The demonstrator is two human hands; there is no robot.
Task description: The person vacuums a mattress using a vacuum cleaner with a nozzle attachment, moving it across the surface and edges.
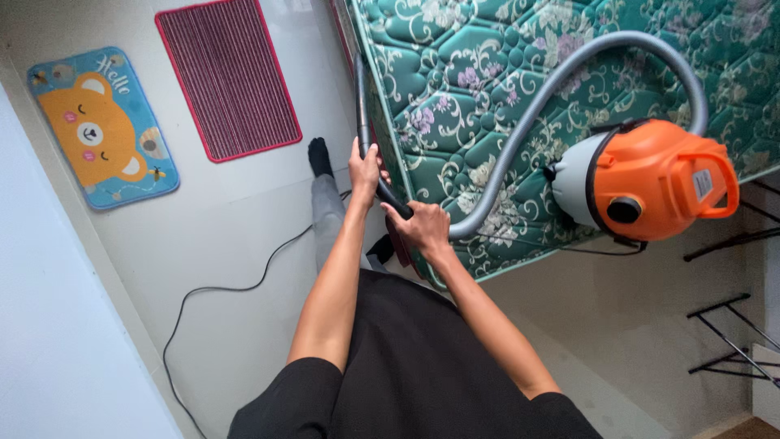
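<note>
My left hand [365,167] grips the dark vacuum wand [360,97], which runs along the edge of a green floral quilted mattress [487,89]. Just below, my right hand [422,228] holds the wand's curved handle end where the grey hose [569,69] joins. The hose loops over the mattress to an orange and white vacuum cleaner [650,179] that rests on the mattress. My leg in grey trousers with a black sock [319,156] stands on the pale floor beside the mattress.
A black power cord [219,289] trails across the floor. A red striped mat [227,77] and a blue mat with an orange bear [101,126] lie near the wall. Black metal rack legs [731,325] stand at the right.
</note>
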